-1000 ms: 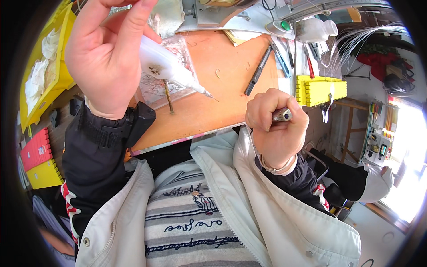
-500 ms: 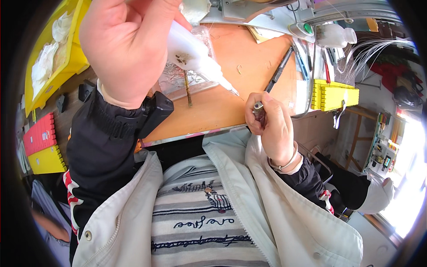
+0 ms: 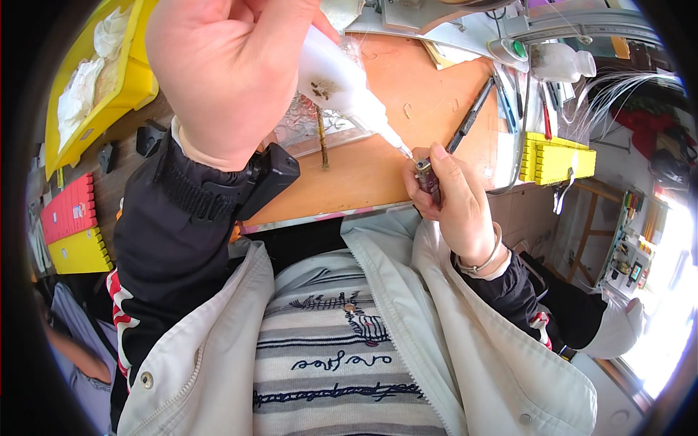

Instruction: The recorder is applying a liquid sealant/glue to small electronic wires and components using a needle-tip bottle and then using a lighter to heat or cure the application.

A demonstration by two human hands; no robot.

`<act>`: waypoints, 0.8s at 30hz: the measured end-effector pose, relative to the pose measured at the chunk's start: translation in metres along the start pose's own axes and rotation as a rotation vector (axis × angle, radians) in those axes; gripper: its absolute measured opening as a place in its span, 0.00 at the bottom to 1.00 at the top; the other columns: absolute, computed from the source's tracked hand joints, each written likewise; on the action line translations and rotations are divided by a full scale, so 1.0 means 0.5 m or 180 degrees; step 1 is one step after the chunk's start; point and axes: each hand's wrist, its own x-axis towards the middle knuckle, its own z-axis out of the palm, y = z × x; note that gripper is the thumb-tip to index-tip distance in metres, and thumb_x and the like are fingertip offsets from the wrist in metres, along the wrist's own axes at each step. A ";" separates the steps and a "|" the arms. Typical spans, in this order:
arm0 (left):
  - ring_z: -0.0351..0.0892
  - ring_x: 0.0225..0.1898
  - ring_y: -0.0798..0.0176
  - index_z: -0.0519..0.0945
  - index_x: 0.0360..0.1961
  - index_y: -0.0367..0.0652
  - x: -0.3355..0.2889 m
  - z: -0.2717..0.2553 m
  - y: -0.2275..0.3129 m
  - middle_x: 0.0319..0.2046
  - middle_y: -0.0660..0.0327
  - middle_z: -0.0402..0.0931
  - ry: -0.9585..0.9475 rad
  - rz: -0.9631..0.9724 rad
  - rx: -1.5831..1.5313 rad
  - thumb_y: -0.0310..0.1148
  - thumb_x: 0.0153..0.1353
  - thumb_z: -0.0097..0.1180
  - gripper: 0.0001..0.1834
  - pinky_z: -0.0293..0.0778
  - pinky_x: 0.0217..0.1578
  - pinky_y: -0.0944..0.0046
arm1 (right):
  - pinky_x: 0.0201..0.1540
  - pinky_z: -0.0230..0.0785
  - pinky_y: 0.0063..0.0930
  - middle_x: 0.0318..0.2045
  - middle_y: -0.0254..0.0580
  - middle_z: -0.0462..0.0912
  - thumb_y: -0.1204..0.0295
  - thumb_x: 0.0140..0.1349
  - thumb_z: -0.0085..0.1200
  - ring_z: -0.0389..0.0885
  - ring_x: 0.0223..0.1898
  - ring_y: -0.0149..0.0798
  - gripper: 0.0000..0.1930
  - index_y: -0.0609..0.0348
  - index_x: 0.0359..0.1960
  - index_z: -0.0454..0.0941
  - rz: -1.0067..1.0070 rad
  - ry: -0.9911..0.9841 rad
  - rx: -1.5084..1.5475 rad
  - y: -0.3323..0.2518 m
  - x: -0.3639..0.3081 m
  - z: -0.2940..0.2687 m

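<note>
My left hand (image 3: 225,87), raised at the upper left, is closed around a white squeeze bottle (image 3: 338,76) with a brown smudge. Its thin nozzle slants down to the right, the tip close to the top of what looks like a lighter (image 3: 427,176). That lighter has a metal top and a dark red body, and my right hand (image 3: 465,207) grips it upright at the table's front edge. Whether tip and lighter touch, I cannot tell. My right thumb points up beside the metal top. Behind the bottle, a brown stick (image 3: 322,138) lies by a clear plastic tray (image 3: 342,134).
Beyond my right hand lies a black pen-like tool (image 3: 471,115) on the orange tabletop (image 3: 378,171). Yellow toothed pieces (image 3: 556,158) and a white bottle (image 3: 560,63) are at the right. A yellow bin (image 3: 134,80) with white cloths stands left.
The nozzle tip has come closer to the lighter's top. My right hand has turned slightly, showing more of the lighter, and its thumb has lifted. The whole view has shifted a little.
</note>
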 end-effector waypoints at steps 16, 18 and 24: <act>0.75 0.21 0.74 0.73 0.39 0.34 0.002 -0.001 -0.007 0.30 0.62 0.75 -0.0050 0.0068 -0.0010 0.19 0.65 0.55 0.05 0.72 0.21 0.77 | 0.27 0.49 0.26 0.15 0.29 0.58 0.56 0.76 0.29 0.54 0.20 0.28 0.27 0.59 0.21 0.67 0.0121 0.0030 0.0039 -0.006 0.000 0.000; 0.76 0.21 0.74 0.73 0.39 0.34 0.002 -0.001 -0.008 0.29 0.62 0.74 -0.0030 0.0069 -0.0010 0.19 0.65 0.55 0.05 0.72 0.21 0.77 | 0.26 0.49 0.26 0.14 0.28 0.59 0.55 0.76 0.29 0.54 0.20 0.28 0.27 0.59 0.21 0.67 0.0057 0.0018 0.0015 -0.003 0.001 -0.001; 0.76 0.21 0.73 0.73 0.38 0.34 -0.002 0.004 0.003 0.29 0.62 0.74 0.0038 -0.0059 0.0005 0.17 0.64 0.55 0.05 0.73 0.21 0.76 | 0.25 0.49 0.25 0.14 0.27 0.59 0.55 0.76 0.29 0.53 0.19 0.26 0.28 0.58 0.20 0.67 0.0076 -0.0039 -0.0017 -0.005 0.003 -0.004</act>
